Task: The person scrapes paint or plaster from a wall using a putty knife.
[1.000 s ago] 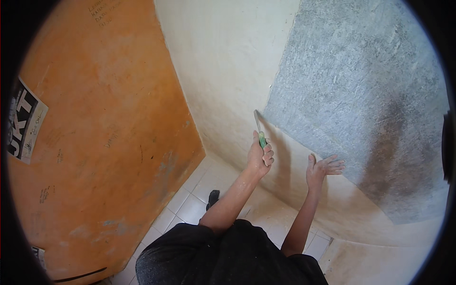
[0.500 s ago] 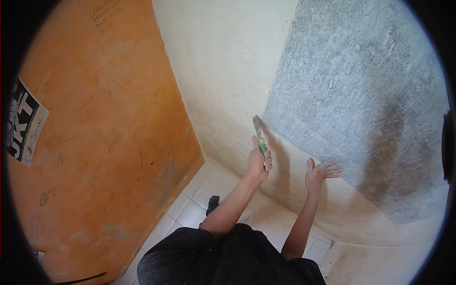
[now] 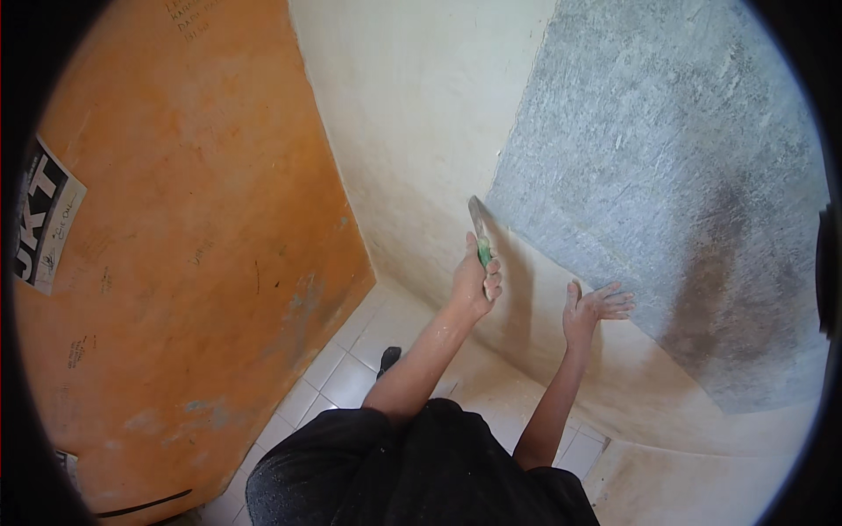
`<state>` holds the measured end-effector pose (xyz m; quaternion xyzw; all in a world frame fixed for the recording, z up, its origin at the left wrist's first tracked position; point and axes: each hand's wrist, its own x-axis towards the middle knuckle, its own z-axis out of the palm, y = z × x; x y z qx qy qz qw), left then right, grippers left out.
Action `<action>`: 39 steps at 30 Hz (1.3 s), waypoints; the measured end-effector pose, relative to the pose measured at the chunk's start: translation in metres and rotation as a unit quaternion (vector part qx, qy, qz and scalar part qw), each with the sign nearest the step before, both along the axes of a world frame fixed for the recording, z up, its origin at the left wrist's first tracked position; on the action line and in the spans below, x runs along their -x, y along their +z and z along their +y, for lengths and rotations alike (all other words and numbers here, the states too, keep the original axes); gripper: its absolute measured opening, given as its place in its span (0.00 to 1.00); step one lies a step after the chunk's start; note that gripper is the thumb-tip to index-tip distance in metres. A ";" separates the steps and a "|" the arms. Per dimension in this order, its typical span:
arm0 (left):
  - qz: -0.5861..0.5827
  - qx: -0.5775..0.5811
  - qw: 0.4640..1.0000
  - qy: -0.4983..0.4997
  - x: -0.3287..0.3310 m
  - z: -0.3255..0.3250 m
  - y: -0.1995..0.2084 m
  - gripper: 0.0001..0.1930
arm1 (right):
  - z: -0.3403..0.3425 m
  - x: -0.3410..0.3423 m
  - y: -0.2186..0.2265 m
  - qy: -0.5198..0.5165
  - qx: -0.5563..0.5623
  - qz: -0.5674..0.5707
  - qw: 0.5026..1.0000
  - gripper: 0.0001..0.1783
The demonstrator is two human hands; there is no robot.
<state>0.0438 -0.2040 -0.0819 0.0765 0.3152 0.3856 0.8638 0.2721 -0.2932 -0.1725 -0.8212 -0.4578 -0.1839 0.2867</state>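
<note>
My left hand (image 3: pixel 474 279) is closed around the green handle of a scraper (image 3: pixel 483 249). The scraper's narrow metal blade points up and away, over the cream wall (image 3: pixel 421 131) just left of the lower-left corner of a rough grey patch (image 3: pixel 631 175). Whether the blade touches the wall I cannot tell. To the right, my right hand (image 3: pixel 598 307) is open with fingers spread, at the grey patch's lower edge; it holds nothing and seems to rest on the wall. Pale dust marks both hands.
An orange wall (image 3: pixel 202 219) with scribbles and scuffs stands on the left, with a black-and-white sticker (image 3: pixel 53 215) on it. Below lies a white tiled floor (image 3: pixel 348 383), where a dark shoe (image 3: pixel 388 359) shows. A low cream ledge (image 3: pixel 667 478) is at lower right.
The view has shifted slightly, so the walls and both hands sit a little higher in the picture. Grip and hand positions against the wall look nearly the same.
</note>
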 end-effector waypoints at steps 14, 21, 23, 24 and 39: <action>0.020 0.006 1.000 0.016 -0.004 -0.008 0.001 0.24 | 0.001 -0.001 0.004 -0.003 0.025 0.028 0.999 0.60; -0.062 0.026 0.997 0.038 0.005 0.007 -0.005 0.24 | -0.001 0.002 0.004 0.006 0.012 0.041 0.999 0.59; -0.048 0.028 0.997 0.054 -0.003 0.003 0.002 0.24 | 0.000 -0.003 -0.001 0.006 0.004 0.017 1.000 0.59; -0.049 0.027 0.997 0.053 -0.002 -0.004 0.003 0.24 | -0.001 -0.005 -0.004 0.008 -0.002 -0.006 1.000 0.58; -0.028 -0.007 0.996 0.083 -0.014 -0.001 -0.003 0.25 | 0.000 -0.002 0.001 -0.004 0.037 0.037 0.999 0.59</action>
